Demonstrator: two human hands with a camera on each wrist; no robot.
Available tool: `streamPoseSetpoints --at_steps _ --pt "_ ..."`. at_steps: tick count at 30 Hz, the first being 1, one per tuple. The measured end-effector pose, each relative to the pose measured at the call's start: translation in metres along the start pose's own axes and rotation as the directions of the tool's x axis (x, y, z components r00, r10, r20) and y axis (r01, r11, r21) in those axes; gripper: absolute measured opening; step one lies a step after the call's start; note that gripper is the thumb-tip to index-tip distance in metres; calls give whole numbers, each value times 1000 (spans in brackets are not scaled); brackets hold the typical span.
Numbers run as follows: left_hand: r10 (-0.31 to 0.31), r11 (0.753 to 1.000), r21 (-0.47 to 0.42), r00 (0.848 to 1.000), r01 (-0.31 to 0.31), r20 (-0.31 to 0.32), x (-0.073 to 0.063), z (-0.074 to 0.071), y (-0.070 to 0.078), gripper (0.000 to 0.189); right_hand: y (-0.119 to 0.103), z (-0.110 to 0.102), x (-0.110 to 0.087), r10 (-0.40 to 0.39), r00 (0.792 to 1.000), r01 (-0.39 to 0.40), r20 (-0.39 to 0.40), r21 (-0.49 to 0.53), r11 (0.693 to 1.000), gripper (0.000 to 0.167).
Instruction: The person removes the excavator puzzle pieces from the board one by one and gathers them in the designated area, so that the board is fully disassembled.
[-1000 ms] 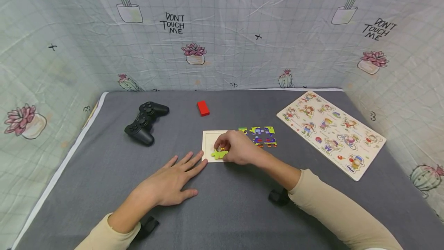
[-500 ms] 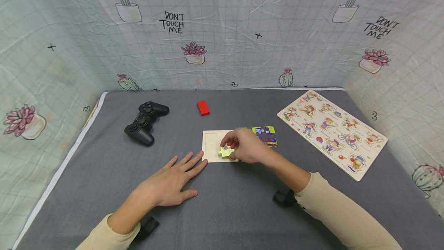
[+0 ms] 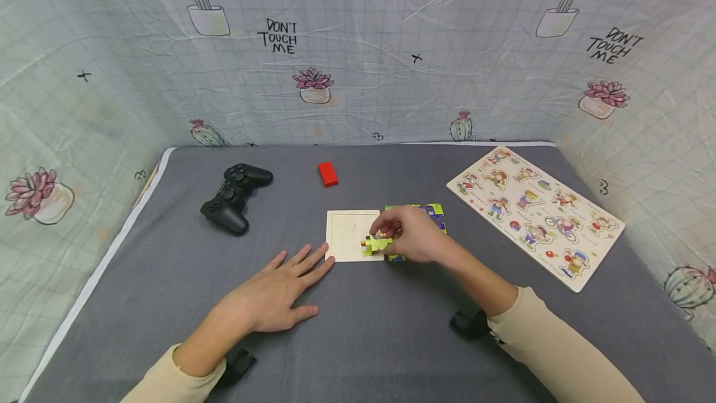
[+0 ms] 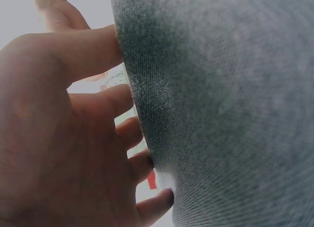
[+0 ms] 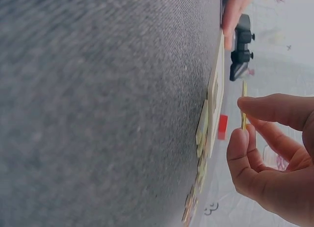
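My right hand [image 3: 414,233] pinches a thin yellow-green puzzle piece [image 3: 376,245] between thumb and fingers, over the right part of a pale wooden puzzle tray [image 3: 342,229]. In the right wrist view the puzzle piece [image 5: 244,89] appears edge-on, raised above the tray [image 5: 216,85]. Colourful puzzle pieces [image 3: 435,209] lie just right of the tray, partly hidden by that hand. My left hand [image 3: 279,294] lies with fingers spread on the grey cloth, its fingertips right at the tray's left edge. The left wrist view shows the left palm [image 4: 88,143] and its extended fingers.
A black game controller [image 3: 235,198] lies at the back left, and a red block [image 3: 327,175] behind the tray. At the right is a large wooden picture board [image 3: 537,216]. Patterned fabric walls [image 3: 358,79] enclose the grey table [image 3: 347,341] at the back and sides.
My right hand has carried the puzzle piece rightward across the tray, tilting it on the way and uncovering more of the tray. The left hand has stayed in place.
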State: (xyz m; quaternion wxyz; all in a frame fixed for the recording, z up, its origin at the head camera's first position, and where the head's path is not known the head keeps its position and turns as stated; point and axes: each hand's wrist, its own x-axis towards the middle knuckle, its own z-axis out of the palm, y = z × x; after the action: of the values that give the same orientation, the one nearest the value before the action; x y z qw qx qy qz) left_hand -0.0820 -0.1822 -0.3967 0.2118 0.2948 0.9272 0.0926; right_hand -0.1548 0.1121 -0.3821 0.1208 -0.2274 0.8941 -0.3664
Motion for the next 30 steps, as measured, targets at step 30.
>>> streamPoseSetpoints --at_steps 30 --pt "3 1000 0 1000 -3 -9 -1 0 -1 82 35 -28 -29 35 999 -36 19 27 999 33"
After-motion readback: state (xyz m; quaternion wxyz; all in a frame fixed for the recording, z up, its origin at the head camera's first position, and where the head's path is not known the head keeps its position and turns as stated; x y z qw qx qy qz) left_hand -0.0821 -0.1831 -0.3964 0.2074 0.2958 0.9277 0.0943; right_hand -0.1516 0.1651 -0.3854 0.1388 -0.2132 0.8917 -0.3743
